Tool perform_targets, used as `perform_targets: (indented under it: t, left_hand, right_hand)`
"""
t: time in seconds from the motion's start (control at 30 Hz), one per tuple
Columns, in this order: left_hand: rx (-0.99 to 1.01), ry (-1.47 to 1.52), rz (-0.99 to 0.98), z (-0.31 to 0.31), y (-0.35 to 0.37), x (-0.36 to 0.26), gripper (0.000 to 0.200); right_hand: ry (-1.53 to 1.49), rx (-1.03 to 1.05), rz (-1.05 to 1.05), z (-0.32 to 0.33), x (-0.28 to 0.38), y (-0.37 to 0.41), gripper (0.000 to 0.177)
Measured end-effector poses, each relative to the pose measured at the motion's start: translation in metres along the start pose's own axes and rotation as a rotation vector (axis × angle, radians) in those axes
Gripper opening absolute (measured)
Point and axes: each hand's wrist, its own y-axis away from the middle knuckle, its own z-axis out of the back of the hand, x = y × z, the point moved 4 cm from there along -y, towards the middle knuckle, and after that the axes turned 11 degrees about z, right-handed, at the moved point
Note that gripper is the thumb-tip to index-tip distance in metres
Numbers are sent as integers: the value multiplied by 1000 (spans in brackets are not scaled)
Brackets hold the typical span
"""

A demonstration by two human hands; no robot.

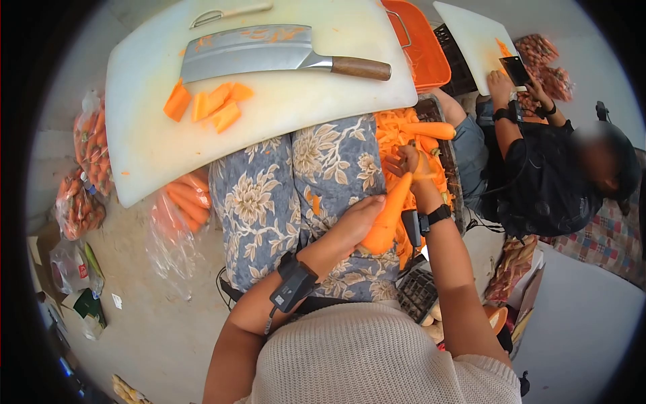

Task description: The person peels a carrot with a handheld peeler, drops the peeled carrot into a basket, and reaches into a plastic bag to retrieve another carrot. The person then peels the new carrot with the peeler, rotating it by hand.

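Observation:
My left hand (361,221) is wrapped around the thick end of a large carrot (391,217) above my lap. The carrot's narrow end points up and to the right, toward my right hand (408,161). My right hand's fingers are curled beside that tip, and what they hold is hidden. An orange strip of peel (423,168) shows by the right hand. Beneath it lies a crate (457,185) filled with carrot peelings (441,180). A whole carrot (428,130) rests on the peelings.
A white cutting board (296,101) carries a cleaver (256,52), a peeler (232,12) and several carrot chunks (214,101). An orange basin (431,57) stands behind it. Bags of carrots (185,202) sit at left. To the right, another person (545,168) works at a second board (474,37).

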Motion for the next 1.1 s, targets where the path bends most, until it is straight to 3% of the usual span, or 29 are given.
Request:
perform_targets:
  t: [0.03,0.1,0.13,0.2,0.33,0.4,0.43,0.47,0.53,0.57,0.67,0.73,1.1]
  left_hand:
    - [23,-10,-4,0,2,0,43]
    - [79,30,53,5,9,-5,44]
    - [131,78,113,5,11,-5,46]
    - [144,173,101,5,8,-4,47]
    - [248,349,105,2,8,-6,48]
    - [236,347,86,2,8,-5,49]
    - [217,350,57,4,8,-5,49]
    - [217,346,55,5,7,-4,49]
    - [296,389,31,4,6,-3,48]
    - [298,386,24,2,6,-3,48]
    - [189,444,-24,-4,9,-2,45]
    - [78,384,-7,-2,12,0,44]
    - [6,189,-62,-1,2,-2,48]
  right_hand:
    - [-1,1,5,19,-21,-14,29]
    - [688,-65,442,63,-49,-42,20]
    - [457,57,306,59,-45,-23,16]
    - [168,-28,212,53,-41,16,14]
    - [28,25,178,62,-42,48,11]
    - [194,-199,463,56,-16,76,15]
    - [153,-155,405,32,12,104,30]
    - [149,-156,409,20,24,121,30]
    - [99,-53,631,-3,46,149,41]
    - [97,-49,637,-14,54,162,41]
    - [277,42,809,-44,67,186,48]
    - [585,140,1050,-58,66,189,48]
    - [598,128,913,-53,59,162,41]
